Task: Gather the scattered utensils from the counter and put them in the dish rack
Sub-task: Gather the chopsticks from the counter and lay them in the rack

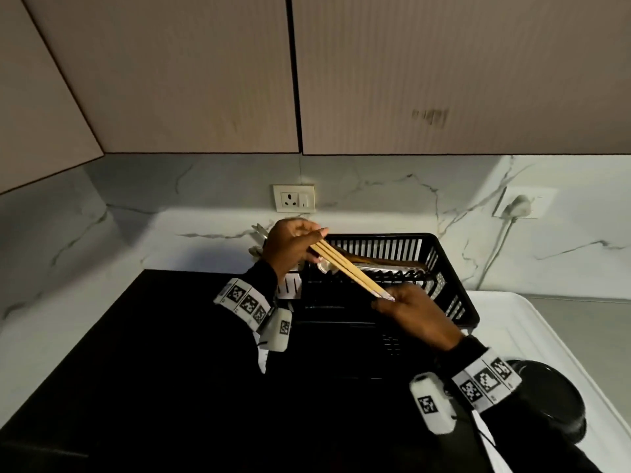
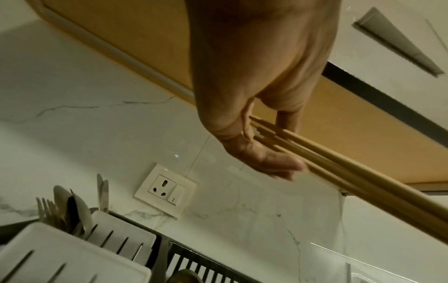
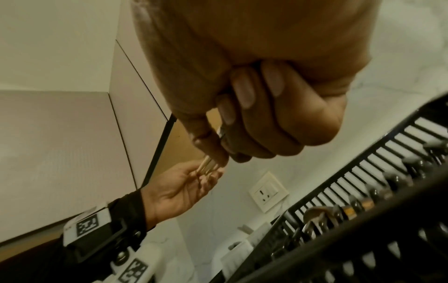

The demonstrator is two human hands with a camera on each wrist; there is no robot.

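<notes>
A bundle of wooden chopsticks is held in the air above the black dish rack, slanting from upper left down to lower right in the head view. The left hand holds the upper, thicker ends: its thumb lies under the sticks and its fingers curl over them, as the left wrist view shows. The right hand pinches the lower tips between thumb and forefinger, with the other fingers curled into the palm; the right wrist view shows this pinch and the left hand beyond it. Both hands grip the same bundle, one at each end.

The rack stands on the counter against the marble wall. Inside it lie several utensils, metal and wooden, too dim to tell apart. At the rack's left end is a white slotted cutlery holder, with forks and spoons standing upright in it.

To the left of the rack the counter is a dark surface. To the right is a white tray with a black round object on it. On the wall behind are a white socket and, further right, a plug with its cord hanging down. Cabinets hang above. Both wrists wear bands with black-and-white markers.
</notes>
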